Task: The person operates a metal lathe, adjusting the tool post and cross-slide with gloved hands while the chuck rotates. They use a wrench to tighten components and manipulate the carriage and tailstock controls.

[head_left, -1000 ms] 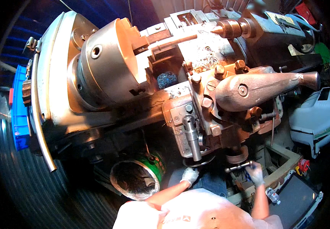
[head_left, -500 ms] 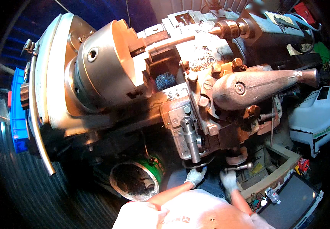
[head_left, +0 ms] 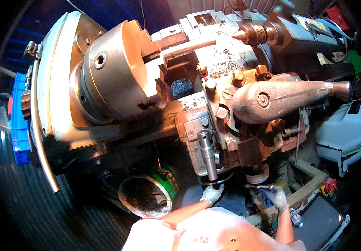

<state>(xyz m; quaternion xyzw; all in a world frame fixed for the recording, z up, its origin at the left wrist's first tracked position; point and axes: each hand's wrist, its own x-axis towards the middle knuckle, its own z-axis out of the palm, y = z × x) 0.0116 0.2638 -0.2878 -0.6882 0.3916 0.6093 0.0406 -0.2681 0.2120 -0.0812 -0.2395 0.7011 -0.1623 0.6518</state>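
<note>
My left hand [head_left: 212,195], in a white work glove, is closed at the rim of a dark handwheel [head_left: 204,181] on the front of the lathe. Farther right, my gloved right hand [head_left: 280,199] is smeared by motion at the right end of a metal crank handle [head_left: 260,187]; its grip on the handle cannot be made out. Above the hands stands the tool post with its large tapered clamping lever [head_left: 289,99]. A slim metal rod [head_left: 191,47] sticks out of the big chuck [head_left: 118,73] toward the pointed tailstock centre [head_left: 247,34].
Metal chips litter the carriage [head_left: 226,54]. A green bucket [head_left: 170,184] with a dirty inside lies tilted on the left. On the right are an open wooden box [head_left: 310,180], a white plastic canister [head_left: 347,129], a dark flat panel [head_left: 320,226] and a small clear bottle [head_left: 296,219].
My right hand has swung right and slightly outward, from the left part of the crank handle to its right end. My left hand stays at the handwheel. The view has shifted slightly.
</note>
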